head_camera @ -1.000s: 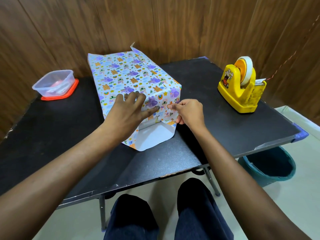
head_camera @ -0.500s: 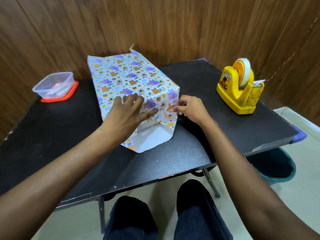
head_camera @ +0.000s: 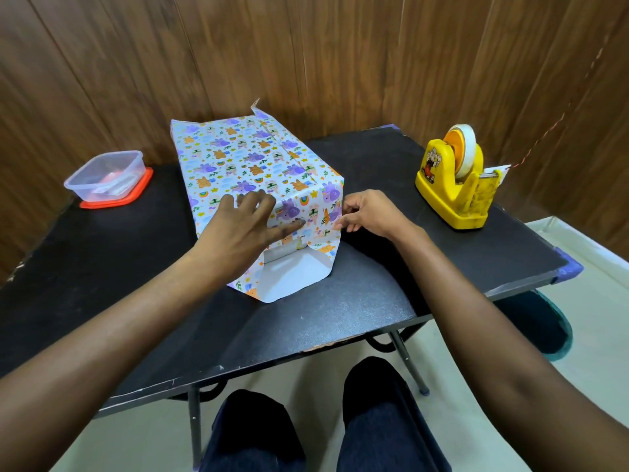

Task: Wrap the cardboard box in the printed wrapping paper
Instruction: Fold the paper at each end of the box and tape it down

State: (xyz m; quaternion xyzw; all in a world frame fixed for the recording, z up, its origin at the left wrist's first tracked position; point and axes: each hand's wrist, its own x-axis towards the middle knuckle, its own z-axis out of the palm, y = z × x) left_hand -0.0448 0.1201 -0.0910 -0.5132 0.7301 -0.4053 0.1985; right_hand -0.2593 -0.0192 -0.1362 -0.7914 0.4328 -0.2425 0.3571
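Wrapping paper point(head_camera: 252, 161) — dispenser point(head_camera: 452, 199) right, tub point(head_camera: 102, 172) left

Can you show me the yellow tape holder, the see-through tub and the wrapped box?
yellow tape holder point(head_camera: 449, 199): head view, on its yellow side.
see-through tub point(head_camera: 98, 192): head view, on its clear near wall.
wrapped box point(head_camera: 245, 158): head view, on the printed paper covering its top.

The paper point(head_camera: 308, 212) is kept pressed over the near end of the box point(head_camera: 238, 151) by a flat left hand point(head_camera: 245, 229), its right edge gets pinched by the right hand point(head_camera: 367, 212), and a white flap point(head_camera: 292, 279) is left lying on the table point(head_camera: 102, 267).
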